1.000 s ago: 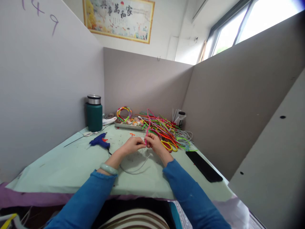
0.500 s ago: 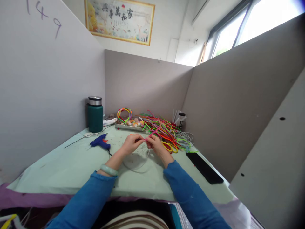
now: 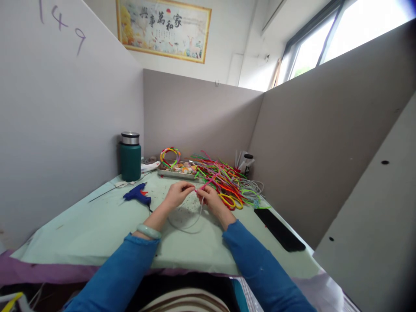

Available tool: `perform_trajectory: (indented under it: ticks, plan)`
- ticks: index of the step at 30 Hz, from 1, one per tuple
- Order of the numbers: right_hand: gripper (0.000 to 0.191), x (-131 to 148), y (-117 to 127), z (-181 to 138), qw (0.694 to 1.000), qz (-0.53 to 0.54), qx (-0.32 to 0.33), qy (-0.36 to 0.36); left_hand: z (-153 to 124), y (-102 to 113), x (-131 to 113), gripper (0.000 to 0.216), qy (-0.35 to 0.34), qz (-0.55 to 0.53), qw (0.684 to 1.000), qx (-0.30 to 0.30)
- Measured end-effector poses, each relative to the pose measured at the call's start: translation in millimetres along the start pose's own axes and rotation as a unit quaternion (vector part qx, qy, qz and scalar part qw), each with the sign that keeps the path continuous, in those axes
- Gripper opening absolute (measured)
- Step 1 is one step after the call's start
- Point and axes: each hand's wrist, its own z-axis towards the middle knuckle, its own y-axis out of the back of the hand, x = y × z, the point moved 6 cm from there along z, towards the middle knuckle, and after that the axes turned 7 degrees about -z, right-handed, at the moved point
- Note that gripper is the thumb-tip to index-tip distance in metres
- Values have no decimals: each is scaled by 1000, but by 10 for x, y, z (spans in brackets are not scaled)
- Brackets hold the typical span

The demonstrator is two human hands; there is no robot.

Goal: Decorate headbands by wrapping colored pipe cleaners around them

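Observation:
Over the middle of the table, my left hand [image 3: 178,193] and my right hand [image 3: 210,200] meet fingertip to fingertip. A thin pink pipe cleaner [image 3: 207,183] runs up and right from between them. The left thumb and forefinger pinch at its near end. My right hand is closed round the pipe cleaner and the end of a thin grey cord [image 3: 199,216], which hangs from it and curves back beneath the left wrist. How the two are joined at the fingertips is too small to tell. Just beyond the right hand lies a heap of coloured pipe cleaners [image 3: 224,175].
A blue glue gun [image 3: 137,193] lies left of my hands, near a green flask [image 3: 130,161]. Behind stands a metal tray [image 3: 178,175] of small pieces, with a braided multicoloured hoop [image 3: 161,157] on it. Grey cords [image 3: 259,186] and a black phone [image 3: 279,229] are at right.
My left fingertips have shifted slightly left and up. The grey cord now shows in front of the right fingers, its loop a little higher. My right hand has barely moved.

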Motion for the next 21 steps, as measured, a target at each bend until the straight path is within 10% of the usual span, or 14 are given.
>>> perform_trajectory:
  ticks: [21]
  plan:
    - [22,143,-67,-43,998,-39,44,38,-4,11,292,26,131,141,981,19]
